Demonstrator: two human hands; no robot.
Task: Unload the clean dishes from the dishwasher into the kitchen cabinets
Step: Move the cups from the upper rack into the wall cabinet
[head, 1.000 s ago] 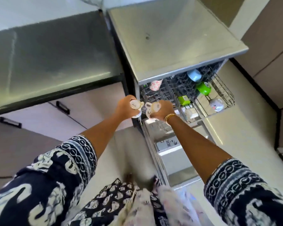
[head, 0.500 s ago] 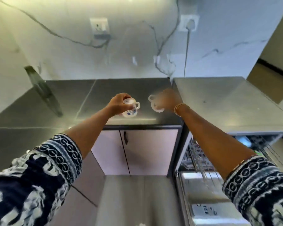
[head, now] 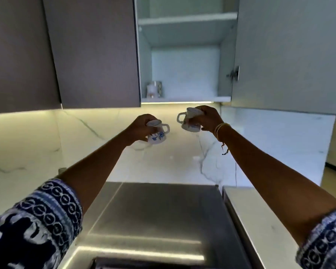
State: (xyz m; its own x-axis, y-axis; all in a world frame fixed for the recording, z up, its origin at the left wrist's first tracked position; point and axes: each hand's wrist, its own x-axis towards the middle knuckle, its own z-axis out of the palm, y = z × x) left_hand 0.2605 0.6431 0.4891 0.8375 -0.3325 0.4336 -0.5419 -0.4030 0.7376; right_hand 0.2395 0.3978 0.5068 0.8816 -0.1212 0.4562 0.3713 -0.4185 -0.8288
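My left hand (head: 141, 127) grips a white cup with a blue flower (head: 158, 135), its handle pointing right. A second white cup (head: 189, 119) sits in my right hand (head: 209, 119), handle pointing left. Both cups are raised in front of the marble backsplash, just below the open upper cabinet (head: 184, 99). The cabinet's lower shelf holds a small white jug and a patterned cup (head: 154, 89) at its left back. The dishwasher is out of view.
The cabinet's door (head: 291, 55) stands open to the right, its hinge near my right hand. A closed dark cabinet door (head: 93, 53) hangs on the left. A steel counter (head: 157, 214) lies below my arms, a lighter counter (head: 260, 220) to its right.
My view has swung up from the dishwasher to the counter and then to the upper cabinet. Both hands have lifted the cups from the rack to just under the open cabinet.
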